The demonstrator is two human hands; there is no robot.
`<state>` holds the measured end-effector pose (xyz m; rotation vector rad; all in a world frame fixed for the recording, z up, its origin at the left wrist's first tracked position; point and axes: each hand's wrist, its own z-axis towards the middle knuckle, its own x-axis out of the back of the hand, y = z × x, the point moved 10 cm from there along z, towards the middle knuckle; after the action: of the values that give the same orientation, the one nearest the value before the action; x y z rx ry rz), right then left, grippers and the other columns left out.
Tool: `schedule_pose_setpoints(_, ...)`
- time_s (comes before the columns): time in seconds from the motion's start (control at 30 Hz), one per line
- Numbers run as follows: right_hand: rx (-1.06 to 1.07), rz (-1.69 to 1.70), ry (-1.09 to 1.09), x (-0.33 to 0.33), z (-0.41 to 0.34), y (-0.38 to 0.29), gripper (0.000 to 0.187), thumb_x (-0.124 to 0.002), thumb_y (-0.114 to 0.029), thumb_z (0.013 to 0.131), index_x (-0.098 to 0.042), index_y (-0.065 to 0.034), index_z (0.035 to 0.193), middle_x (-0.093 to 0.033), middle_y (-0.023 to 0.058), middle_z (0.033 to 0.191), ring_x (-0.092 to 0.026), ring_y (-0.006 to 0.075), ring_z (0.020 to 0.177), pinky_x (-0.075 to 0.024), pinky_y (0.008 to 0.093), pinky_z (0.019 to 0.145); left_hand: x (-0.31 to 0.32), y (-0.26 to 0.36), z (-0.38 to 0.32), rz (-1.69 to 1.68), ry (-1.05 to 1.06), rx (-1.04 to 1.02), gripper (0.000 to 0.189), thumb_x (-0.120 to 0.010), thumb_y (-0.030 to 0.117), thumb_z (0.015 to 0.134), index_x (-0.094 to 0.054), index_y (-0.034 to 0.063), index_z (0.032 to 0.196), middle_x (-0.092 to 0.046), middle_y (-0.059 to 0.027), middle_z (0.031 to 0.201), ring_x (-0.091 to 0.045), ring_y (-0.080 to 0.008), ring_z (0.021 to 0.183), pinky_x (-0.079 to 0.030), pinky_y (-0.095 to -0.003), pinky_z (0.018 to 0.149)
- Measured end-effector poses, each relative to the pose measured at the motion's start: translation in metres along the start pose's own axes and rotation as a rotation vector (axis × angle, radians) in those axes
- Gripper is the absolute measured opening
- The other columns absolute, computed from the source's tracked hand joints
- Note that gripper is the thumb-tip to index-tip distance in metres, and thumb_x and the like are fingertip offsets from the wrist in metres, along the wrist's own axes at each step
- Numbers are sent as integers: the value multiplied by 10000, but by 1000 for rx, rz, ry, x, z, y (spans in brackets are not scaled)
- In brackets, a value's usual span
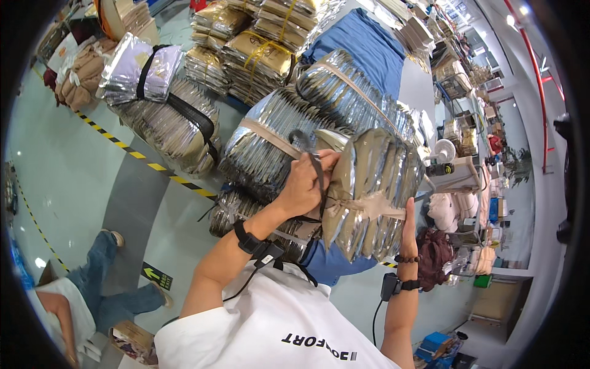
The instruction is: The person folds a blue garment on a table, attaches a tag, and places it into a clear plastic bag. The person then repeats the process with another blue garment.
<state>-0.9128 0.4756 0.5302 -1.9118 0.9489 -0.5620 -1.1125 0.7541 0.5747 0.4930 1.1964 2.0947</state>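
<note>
A bundle of plastic-wrapped packets (368,175), bound with a beige cloth strip (375,206), stands upright before me. My right hand (409,228) lies flat along its right side, fingers pointing up. My left hand (306,184) grips a dark strap (317,170) at the bundle's left side; its far fingertips are partly hidden behind the strap and bundle. Beyond my left hand lies another bundle of packets (262,143) with a beige band round it, and a further banded bundle (355,97) is behind that. A lower bundle (230,207) sits beneath my left forearm.
At the left stands a strapped stack topped with lilac packets (161,74). Gold-toned packets tied with yellow cord (258,50) are piled at the back, beside blue cloth (357,46). A small white fan (444,150) stands right. Another person's jeans-clad legs (99,272) show lower left.
</note>
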Motion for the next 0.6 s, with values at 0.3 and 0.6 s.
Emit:
schedule_pose_setpoints(0.3, 49, -23, 135, 1, -14, -9, 701, -445, -609, 1047, -549, -18, 1411, -664, 87, 1284, -669, 190, 1079, -538, 327, 943, -6, -8, -4, 5, -143, 54, 689, -548, -61, 765, -548, 33, 1447, -598, -192, 1380, -541, -390, 1259, -376, -475, 1116)
schedule_pose_setpoints(0.6, 26, -79, 232, 51, -6, 6, 685, -483, -597, 1035, -509, -64, 1464, -613, 41, 1356, -604, 161, 1181, -476, 318, 1028, -17, -24, 19, -26, -233, 77, 639, -554, -19, 860, -494, 52, 1493, -593, -221, 1371, -602, -410, 1164, -479, -425, 1021)
